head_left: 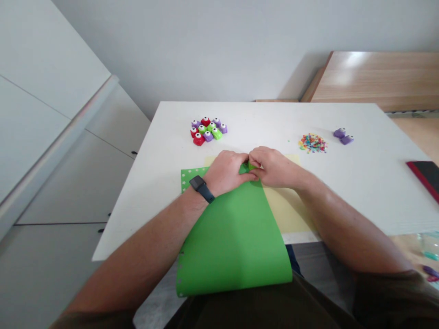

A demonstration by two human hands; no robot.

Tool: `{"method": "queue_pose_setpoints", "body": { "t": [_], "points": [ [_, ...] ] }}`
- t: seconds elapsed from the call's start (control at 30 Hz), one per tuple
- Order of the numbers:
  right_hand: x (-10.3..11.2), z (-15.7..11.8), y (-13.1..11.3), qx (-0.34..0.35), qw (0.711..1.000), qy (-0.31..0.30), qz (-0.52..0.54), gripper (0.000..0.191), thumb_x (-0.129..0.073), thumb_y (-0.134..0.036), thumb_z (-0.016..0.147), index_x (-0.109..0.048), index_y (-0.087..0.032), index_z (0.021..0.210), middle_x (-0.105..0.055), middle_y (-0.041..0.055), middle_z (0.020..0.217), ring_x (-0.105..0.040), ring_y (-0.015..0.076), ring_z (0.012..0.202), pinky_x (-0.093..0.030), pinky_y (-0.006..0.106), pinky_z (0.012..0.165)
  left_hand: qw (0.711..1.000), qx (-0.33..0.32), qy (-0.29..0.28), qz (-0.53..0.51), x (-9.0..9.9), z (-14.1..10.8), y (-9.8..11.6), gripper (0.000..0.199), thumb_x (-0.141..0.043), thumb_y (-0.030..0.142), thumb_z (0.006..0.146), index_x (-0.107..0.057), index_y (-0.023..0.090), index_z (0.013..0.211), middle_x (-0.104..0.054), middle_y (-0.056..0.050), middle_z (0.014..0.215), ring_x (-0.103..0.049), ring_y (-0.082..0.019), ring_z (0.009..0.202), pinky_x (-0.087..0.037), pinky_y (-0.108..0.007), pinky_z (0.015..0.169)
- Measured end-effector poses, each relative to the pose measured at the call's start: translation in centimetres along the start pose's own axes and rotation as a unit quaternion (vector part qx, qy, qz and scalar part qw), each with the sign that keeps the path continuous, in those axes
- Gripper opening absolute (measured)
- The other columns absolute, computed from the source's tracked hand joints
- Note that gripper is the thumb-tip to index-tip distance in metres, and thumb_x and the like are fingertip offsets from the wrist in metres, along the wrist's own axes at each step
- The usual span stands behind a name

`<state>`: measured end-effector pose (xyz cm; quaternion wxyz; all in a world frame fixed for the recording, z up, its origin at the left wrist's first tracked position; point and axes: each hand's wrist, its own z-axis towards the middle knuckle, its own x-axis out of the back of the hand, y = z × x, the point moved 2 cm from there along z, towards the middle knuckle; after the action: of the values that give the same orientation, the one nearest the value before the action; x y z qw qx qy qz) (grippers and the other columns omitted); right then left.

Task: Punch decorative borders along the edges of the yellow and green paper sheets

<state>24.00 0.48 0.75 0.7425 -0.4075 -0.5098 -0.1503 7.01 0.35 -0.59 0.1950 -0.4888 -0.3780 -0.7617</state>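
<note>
A large green sheet (236, 237) with small cut-out shapes along its left edge hangs over the table's front edge, its lower end curled. My left hand (228, 171), with a dark watch on the wrist, grips the sheet's upper part. Closed around a small green punch (252, 166) at the sheet's far edge is my right hand (276, 167); the fingertips of both hands meet there. Most of the punch is hidden by the fingers. Beneath lies a pale yellow sheet (288, 210), showing mainly on the right.
On the white table (144, 192), several red, green and purple punches (207, 130) stand at the back left. A pile of colourful paper bits (313, 143) and two purple punches (343, 136) lie back right. A dark, red-edged object (425, 176) sits at the far right.
</note>
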Motion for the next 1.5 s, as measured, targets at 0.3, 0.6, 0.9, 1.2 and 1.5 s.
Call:
{"method": "queue_pose_setpoints", "body": {
  "t": [0.3, 0.6, 0.9, 1.2, 1.5],
  "points": [
    [-0.3, 0.1, 0.1, 0.004, 1.000, 0.008, -0.001, 0.025, -0.058, -0.012, 0.074, -0.035, -0.023, 0.073, -0.049, 0.0008, 0.074, -0.043, 0.0164, 0.070, -0.029, 0.030, 0.065, 1.000, 0.011, 0.003, 0.009, -0.1, 0.0, -0.1, 0.033, -0.072, 0.050, 0.085, -0.071, 0.018, 0.094, -0.074, -0.008, 0.084, -0.069, -0.028, 0.083, -0.048, -0.038, 0.075],
    [-0.4, 0.0, -0.2, 0.009, 1.000, 0.011, -0.002, 0.025, -0.058, -0.014, 0.077, -0.035, -0.023, 0.072, -0.050, 0.0021, 0.074, -0.045, 0.0172, 0.071, -0.029, 0.030, 0.065, 1.000, 0.010, 0.011, 0.002, -0.2, -0.2, -0.3, 0.034, -0.072, 0.051, 0.086, -0.070, 0.018, 0.092, -0.071, -0.008, 0.080, -0.066, -0.027, 0.080, -0.046, -0.037, 0.072],
    [-0.4, 0.0, -0.2, 0.000, 1.000, 0.008, 0.004, 0.026, -0.058, -0.013, 0.078, -0.035, -0.023, 0.073, -0.051, 0.0022, 0.075, -0.046, 0.0172, 0.072, -0.030, 0.030, 0.066, 1.000, 0.017, 0.005, -0.007, -0.1, -0.1, -0.5, 0.034, -0.073, 0.052, 0.084, -0.071, 0.019, 0.093, -0.073, -0.007, 0.084, -0.067, -0.026, 0.082, -0.047, -0.036, 0.073],
    [0.0, 0.0, -0.1, -0.006, 1.000, 0.015, 0.016, 0.028, -0.062, -0.014, 0.077, -0.036, -0.022, 0.072, -0.049, 0.0000, 0.073, -0.044, 0.0158, 0.070, -0.029, 0.029, 0.065, 0.999, 0.007, -0.005, -0.033, 0.3, -0.4, -0.9, 0.046, -0.075, 0.055, 0.081, -0.072, 0.020, 0.111, -0.077, -0.008, 0.101, -0.071, -0.028, 0.094, -0.050, -0.037, 0.084],
    [1.0, -0.2, 0.3, -0.050, 0.998, 0.034, 0.021, 0.028, -0.065, -0.021, 0.082, -0.038, -0.022, 0.073, -0.050, -0.0007, 0.073, -0.044, 0.0154, 0.071, -0.029, 0.029, 0.066, 0.999, 0.033, -0.002, -0.020, 0.1, -1.0, -2.0, 0.034, -0.067, 0.039, 0.092, -0.070, 0.017, 0.117, -0.077, -0.009, 0.111, -0.071, -0.027, 0.102, -0.053, -0.038, 0.090]
  ]
}}
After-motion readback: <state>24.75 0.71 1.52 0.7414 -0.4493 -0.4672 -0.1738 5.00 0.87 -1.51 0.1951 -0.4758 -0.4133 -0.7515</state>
